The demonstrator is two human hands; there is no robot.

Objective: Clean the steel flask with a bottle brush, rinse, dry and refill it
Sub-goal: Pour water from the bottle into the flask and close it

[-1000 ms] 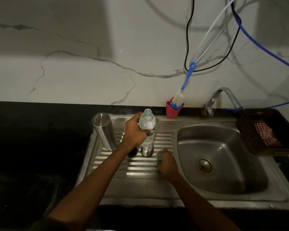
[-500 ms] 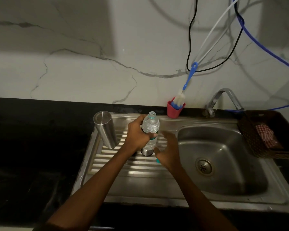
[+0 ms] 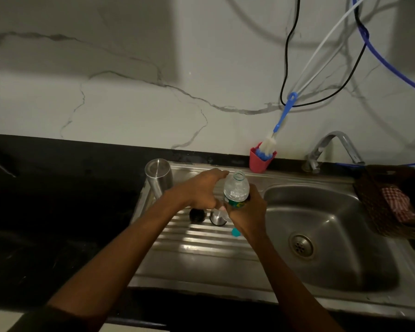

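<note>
The steel flask (image 3: 157,179) stands upside down at the back left of the drainboard (image 3: 201,250). An uncapped clear plastic water bottle (image 3: 236,188) is held upright over the drainboard. My right hand (image 3: 248,213) grips its lower part around the label. Just left of the bottle is my left hand (image 3: 200,191), its fingers loosened and reaching toward the neck. Below the hands sit a black cap (image 3: 197,215) and a steel cap (image 3: 217,218). A teal bottle cap (image 3: 235,232) lies by my right wrist. The blue-handled bottle brush (image 3: 270,143) stands in a red cup (image 3: 261,162).
The sink basin (image 3: 321,207) with its drain lies to the right, under a faucet (image 3: 331,146) at the back. A brown basket (image 3: 374,200) holding a checked cloth (image 3: 397,202) sits on the right rim. Cables and hoses hang on the marble wall. Dark counter lies to the left.
My right hand left the teal cap on the drainboard and took hold of the bottle. My left hand loosened its grip on it. The bottle shifted slightly right.
</note>
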